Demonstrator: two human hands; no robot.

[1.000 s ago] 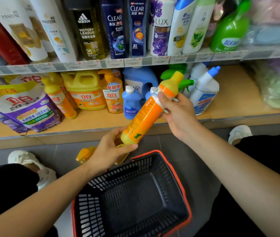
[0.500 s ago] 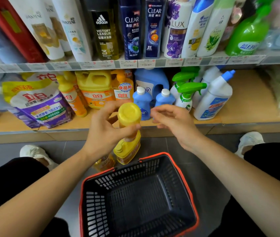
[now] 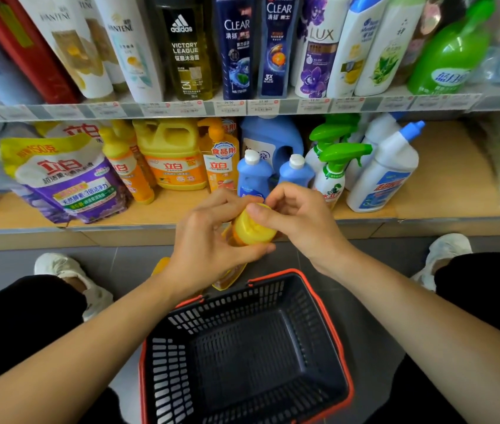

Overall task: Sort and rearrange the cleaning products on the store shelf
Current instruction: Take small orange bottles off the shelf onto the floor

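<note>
An orange bottle with a yellow cap (image 3: 253, 229) stands upright in front of the lower shelf (image 3: 181, 214), its cap facing me. My left hand (image 3: 209, 243) grips its neck just below the cap. My right hand (image 3: 297, 215) pinches the cap's far edge with thumb and fingers. Most of the bottle's body is hidden behind my left hand. On the lower shelf stand a purple detergent pouch (image 3: 68, 179), yellow and orange dish-soap bottles (image 3: 172, 157), two small blue bottles (image 3: 253, 175), green-trigger sprays (image 3: 334, 169) and a white toilet cleaner (image 3: 386, 172).
A black basket with red rim (image 3: 319, 289) sits on the floor below my hands, with nothing in it. Another yellow bottle (image 3: 230, 278) lies on the floor behind it. Shampoo bottles (image 3: 236, 47) line the upper shelf. My knees and white shoes (image 3: 68, 270) flank the basket.
The orange bottle went from slanted between both hands to upright in my left hand. My right hand let go briefly, then came back onto the cap.
</note>
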